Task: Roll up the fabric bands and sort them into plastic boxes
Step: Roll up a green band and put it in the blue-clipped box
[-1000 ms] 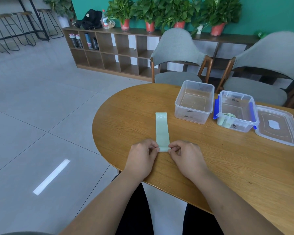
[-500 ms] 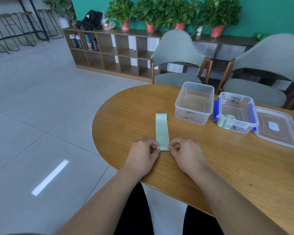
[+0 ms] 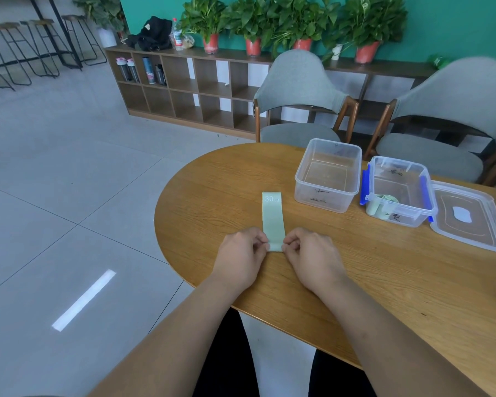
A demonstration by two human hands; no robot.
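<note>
Band (image 3: 272, 219): pale green, marked "30 LB", lying flat on the table (image 3: 384, 296) at centre frame, its length running away from the person.
Left hand (image 3: 241, 257): fingers curled, pinching the left edge of the band's near end.
Right hand (image 3: 312, 257): pinching the right edge in the same way.
Clear box (image 3: 324, 197): upper right of centre, just beyond the band.
Blue-clipped box (image 3: 403, 219): right of the clear box, with a rolled band (image 3: 382, 203) inside.
Lid (image 3: 470, 222): far right, flat on the table.
</note>
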